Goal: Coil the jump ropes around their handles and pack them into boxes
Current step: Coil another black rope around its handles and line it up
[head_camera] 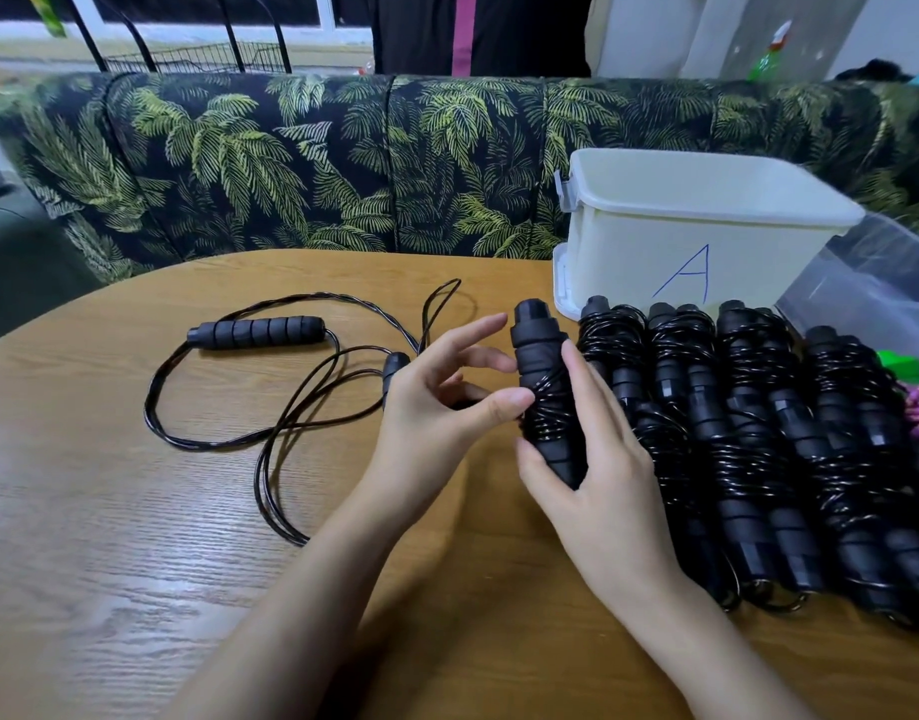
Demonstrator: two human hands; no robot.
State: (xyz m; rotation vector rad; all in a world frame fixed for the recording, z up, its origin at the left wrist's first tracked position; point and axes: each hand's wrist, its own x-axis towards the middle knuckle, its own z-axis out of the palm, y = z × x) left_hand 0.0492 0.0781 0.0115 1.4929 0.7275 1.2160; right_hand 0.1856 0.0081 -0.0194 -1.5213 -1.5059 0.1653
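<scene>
Right hand (pixel 603 470) had fingers (pixel 574 363) curled round the half-coiled jump rope (pixel 545 392) above the worktop (pixel 135 511) — left hand (pixel 431 407), fingers spread, thumbed the cord (pixel 551 426) down. Looked light, springy, slick — hold the foam handles (pixel 538 350).

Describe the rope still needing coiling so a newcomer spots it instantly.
Start at the wooden table. On its left side lies the loose jump rope, cord sprawled in open loops. Unlike the wound bundles by the white box, its handles are bare.
</scene>
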